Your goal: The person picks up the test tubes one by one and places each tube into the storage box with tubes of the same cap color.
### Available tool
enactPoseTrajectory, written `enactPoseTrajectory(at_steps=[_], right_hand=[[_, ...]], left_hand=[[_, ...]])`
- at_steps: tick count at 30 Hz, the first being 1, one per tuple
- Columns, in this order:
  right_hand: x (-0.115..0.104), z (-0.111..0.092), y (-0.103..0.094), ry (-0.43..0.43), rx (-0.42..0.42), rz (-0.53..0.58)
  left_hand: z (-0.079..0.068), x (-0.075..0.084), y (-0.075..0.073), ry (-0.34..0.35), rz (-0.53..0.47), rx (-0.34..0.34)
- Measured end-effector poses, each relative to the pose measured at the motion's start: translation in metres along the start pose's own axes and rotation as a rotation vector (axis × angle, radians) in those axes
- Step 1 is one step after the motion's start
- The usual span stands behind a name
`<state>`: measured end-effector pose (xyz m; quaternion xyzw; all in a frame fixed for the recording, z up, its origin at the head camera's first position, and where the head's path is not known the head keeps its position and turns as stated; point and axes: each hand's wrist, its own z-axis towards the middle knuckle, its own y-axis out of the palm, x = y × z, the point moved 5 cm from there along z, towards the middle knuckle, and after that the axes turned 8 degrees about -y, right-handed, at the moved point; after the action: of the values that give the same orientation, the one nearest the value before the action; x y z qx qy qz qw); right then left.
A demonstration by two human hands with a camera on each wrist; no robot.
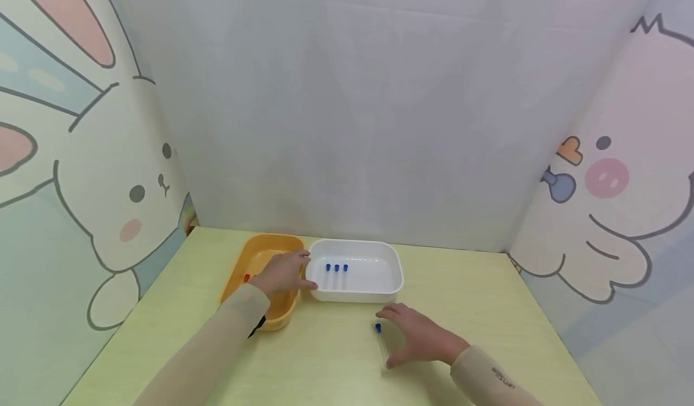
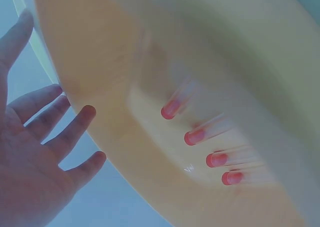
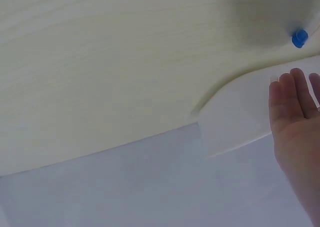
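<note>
My left hand (image 1: 284, 271) is over the right rim of the orange tray (image 1: 279, 323), its fingertips at the left edge of the white tray (image 1: 393, 270). In the left wrist view the fingers (image 2: 75, 129) are spread and grip nothing. Several clear tubes with red caps (image 2: 172, 108) lie in the orange tray. Three clear tubes with blue caps (image 1: 337, 268) lie side by side in the white tray. On the table, a single clear tube with a blue cap (image 1: 378, 327) lies beside my right hand (image 1: 420, 335), which has thumb and fingers parted around it. Whether the thumb touches that tube I cannot tell.
The pale yellow wooden table (image 1: 461, 291) reaches back to a plain whitish curtain (image 1: 347, 123). A rabbit drawing (image 1: 125, 171) covers the left side panel, and a pig drawing (image 1: 623, 213) the right one. Both trays stand side by side near the table's back.
</note>
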<state>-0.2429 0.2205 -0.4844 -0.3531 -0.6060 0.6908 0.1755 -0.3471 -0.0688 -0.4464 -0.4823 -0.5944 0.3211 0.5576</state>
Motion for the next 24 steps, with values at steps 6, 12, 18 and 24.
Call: enactPoseTrajectory(at_steps=[6, 12, 18, 24], right_hand=[[0.003, 0.000, 0.011, 0.006, -0.008, -0.040], [0.004, 0.000, 0.020, 0.018, -0.029, -0.047], [0.003, 0.000, 0.021, 0.003, -0.024, -0.066], [0.000, 0.000, 0.020, -0.019, -0.020, -0.084]], left_hand=[[0.001, -0.001, 0.001, 0.000, 0.001, -0.004], [0.002, -0.001, 0.001, 0.005, 0.007, 0.004], [0.000, 0.000, 0.000, 0.004, 0.003, 0.002], [-0.001, 0.001, -0.001, -0.002, 0.001, 0.001]])
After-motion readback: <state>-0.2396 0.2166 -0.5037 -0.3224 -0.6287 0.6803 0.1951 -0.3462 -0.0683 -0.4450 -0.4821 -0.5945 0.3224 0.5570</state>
